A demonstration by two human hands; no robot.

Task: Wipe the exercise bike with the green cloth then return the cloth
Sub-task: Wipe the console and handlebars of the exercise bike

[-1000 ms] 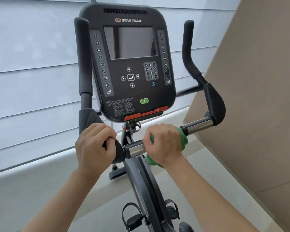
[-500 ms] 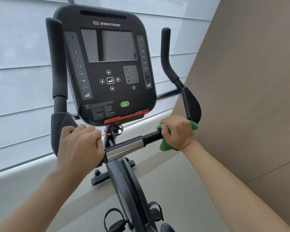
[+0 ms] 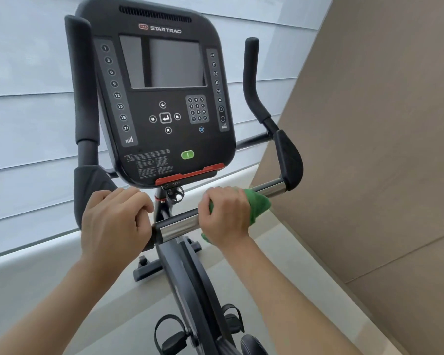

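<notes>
While the left hand grips the handlebar, the right hand clamps the green cloth around it (console above)

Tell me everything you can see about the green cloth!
The green cloth is a soft, bright green rag, bunched up rather than flat. It is wrapped around the handlebar of the exercise bike, on the right half of the bar between the two shiny metal sections. The right hand grips it against the bar and covers most of it. One wad sticks out past the knuckles toward the right, and a small bit hangs below the hand.
</notes>
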